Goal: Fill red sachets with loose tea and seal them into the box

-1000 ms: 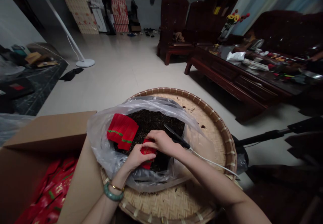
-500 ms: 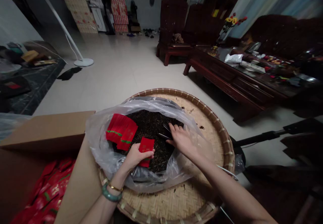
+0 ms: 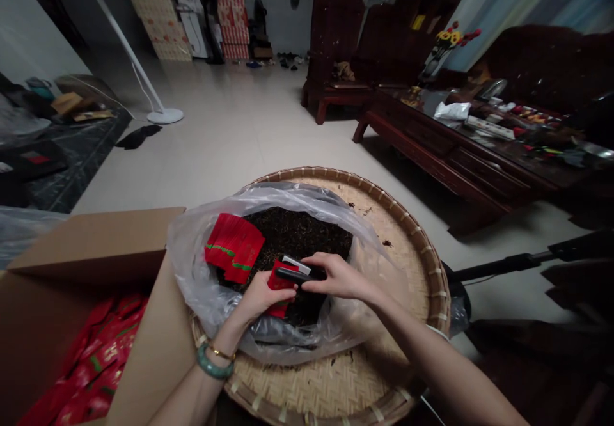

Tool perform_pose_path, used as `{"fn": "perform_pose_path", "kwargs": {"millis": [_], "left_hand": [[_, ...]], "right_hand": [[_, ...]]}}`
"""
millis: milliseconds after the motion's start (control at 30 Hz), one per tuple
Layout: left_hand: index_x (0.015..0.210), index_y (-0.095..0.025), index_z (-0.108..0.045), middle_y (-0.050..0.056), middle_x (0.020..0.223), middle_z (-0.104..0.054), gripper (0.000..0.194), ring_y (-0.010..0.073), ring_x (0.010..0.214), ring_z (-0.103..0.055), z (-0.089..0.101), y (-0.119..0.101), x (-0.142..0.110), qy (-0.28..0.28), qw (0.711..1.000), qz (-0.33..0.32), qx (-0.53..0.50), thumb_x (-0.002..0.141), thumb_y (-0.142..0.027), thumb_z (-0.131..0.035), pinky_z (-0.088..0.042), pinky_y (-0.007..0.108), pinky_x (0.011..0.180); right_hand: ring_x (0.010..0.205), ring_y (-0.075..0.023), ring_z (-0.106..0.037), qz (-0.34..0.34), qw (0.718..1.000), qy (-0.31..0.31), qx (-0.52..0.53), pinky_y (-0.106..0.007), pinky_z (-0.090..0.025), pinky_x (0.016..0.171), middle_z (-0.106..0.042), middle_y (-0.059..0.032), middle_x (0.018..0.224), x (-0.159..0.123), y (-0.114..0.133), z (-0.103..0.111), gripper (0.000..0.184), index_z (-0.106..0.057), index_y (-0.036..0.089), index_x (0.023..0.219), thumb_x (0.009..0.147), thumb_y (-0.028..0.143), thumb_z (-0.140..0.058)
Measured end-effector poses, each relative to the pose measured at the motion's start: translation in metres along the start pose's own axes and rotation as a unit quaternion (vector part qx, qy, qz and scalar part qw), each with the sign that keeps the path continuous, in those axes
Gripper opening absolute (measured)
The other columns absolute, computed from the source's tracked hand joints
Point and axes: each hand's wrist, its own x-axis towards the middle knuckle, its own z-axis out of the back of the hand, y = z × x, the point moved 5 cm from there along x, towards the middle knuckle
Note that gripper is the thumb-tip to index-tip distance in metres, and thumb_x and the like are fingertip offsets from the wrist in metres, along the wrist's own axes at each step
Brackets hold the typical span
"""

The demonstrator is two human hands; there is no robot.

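My left hand point(image 3: 261, 297) grips a small red packet point(image 3: 278, 311) above a clear plastic bag point(image 3: 189, 285). Between the thumb and fingers of my right hand point(image 3: 336, 276) is a black and silver stapler point(image 3: 302, 276), its front end over the top of that packet. Dark dried leaves point(image 3: 307, 231), which look like tea, fill the bag. On them, to the left, lies a fanned stack of red packets point(image 3: 230, 247) with green marks. My right hand covers the back end of the stapler.
A round woven bamboo tray point(image 3: 417, 247) carries the bag. At the lower left stands an open cardboard box point(image 3: 148, 343) with many red packets point(image 3: 103, 355) inside. Farther off are a dark wooden table point(image 3: 432, 138), wooden chairs and a white standing fan point(image 3: 165, 116).
My right hand has lifted the stapler off the leaves and brought it left to the packet's top. My left hand still holds the packet in about the same place.
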Motion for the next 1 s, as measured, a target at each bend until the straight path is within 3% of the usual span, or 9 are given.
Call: {"fn": "perform_pose_path", "kwargs": {"millis": [133, 333, 400, 500, 767, 900, 1000], "left_hand": [[0.073, -0.009, -0.065, 0.003, 0.062, -0.068, 0.028, 0.0151, 0.057, -0.062, 0.001, 0.000, -0.001, -0.001, 0.999, 0.007, 0.031, 0.054, -0.025, -0.078, -0.049, 0.026, 0.057], [0.075, -0.009, -0.063, 0.002, 0.061, -0.067, 0.033, 0.0140, 0.053, -0.061, -0.001, 0.004, -0.001, 0.016, 0.999, 0.024, 0.023, 0.054, -0.028, -0.080, -0.049, 0.025, 0.053], [0.071, -0.010, -0.060, 0.000, 0.053, -0.062, 0.032, 0.0137, 0.048, -0.059, -0.003, 0.004, -0.001, 0.020, 0.999, 0.035, 0.025, 0.055, -0.030, -0.079, -0.046, 0.024, 0.048], [0.069, -0.011, -0.057, -0.001, 0.050, -0.061, 0.033, 0.0142, 0.045, -0.060, -0.003, 0.004, -0.001, 0.013, 0.998, 0.044, 0.031, 0.053, -0.030, -0.079, -0.041, 0.020, 0.041], [0.068, -0.011, -0.058, 0.000, 0.050, -0.062, 0.028, 0.0124, 0.044, -0.059, -0.002, 0.006, -0.001, 0.013, 0.998, 0.056, 0.035, 0.055, -0.027, -0.076, -0.041, 0.019, 0.041], [0.068, -0.011, -0.057, 0.000, 0.050, -0.062, 0.029, 0.0124, 0.044, -0.059, -0.002, 0.006, 0.000, 0.004, 0.998, 0.059, 0.032, 0.055, -0.027, -0.077, -0.041, 0.019, 0.041], [0.068, -0.012, -0.057, 0.000, 0.049, -0.061, 0.030, 0.0128, 0.043, -0.059, -0.002, 0.005, -0.001, 0.004, 0.997, 0.061, 0.036, 0.053, -0.027, -0.078, -0.041, 0.020, 0.041]], "right_hand": [[0.083, -0.0188, -0.062, 0.019, 1.000, -0.021, 0.006, -0.028, -0.046, 0.073, -0.068, -0.0087, 0.094, 0.010, 0.010, -0.012, 0.030, -0.067, 0.013, 0.106, 0.079, 0.027, -0.064], [0.083, -0.0186, -0.061, 0.004, 0.999, -0.051, 0.007, -0.029, -0.047, 0.075, -0.068, -0.0083, 0.094, 0.013, 0.004, -0.003, 0.025, -0.068, 0.015, 0.102, 0.081, 0.026, -0.060], [0.074, -0.0162, -0.060, -0.052, 0.996, -0.030, 0.073, -0.028, -0.049, 0.067, -0.067, -0.0065, 0.092, 0.012, -0.004, 0.000, 0.029, -0.066, 0.016, 0.105, 0.081, 0.030, -0.059], [0.062, -0.0116, -0.054, -0.133, 0.968, 0.016, 0.211, -0.022, -0.048, 0.051, -0.063, -0.0030, 0.081, 0.008, -0.015, -0.002, 0.040, -0.063, 0.016, 0.111, 0.080, 0.040, -0.059], [0.059, -0.0094, -0.051, -0.153, 0.932, -0.001, 0.328, -0.021, -0.049, 0.049, -0.057, -0.0010, 0.072, 0.004, -0.025, 0.005, 0.054, -0.062, 0.014, 0.112, 0.072, 0.050, -0.065], [0.059, -0.0108, -0.054, -0.146, 0.956, -0.039, 0.250, -0.023, -0.048, 0.051, -0.064, -0.0038, 0.081, 0.003, -0.023, 0.010, 0.049, -0.061, 0.015, 0.115, 0.076, 0.045, -0.062], [0.074, -0.0163, -0.060, -0.088, 0.985, -0.076, 0.129, -0.028, -0.050, 0.065, -0.068, -0.0064, 0.097, 0.004, -0.018, 0.009, 0.037, -0.064, 0.017, 0.109, 0.079, 0.037, -0.061]]}}
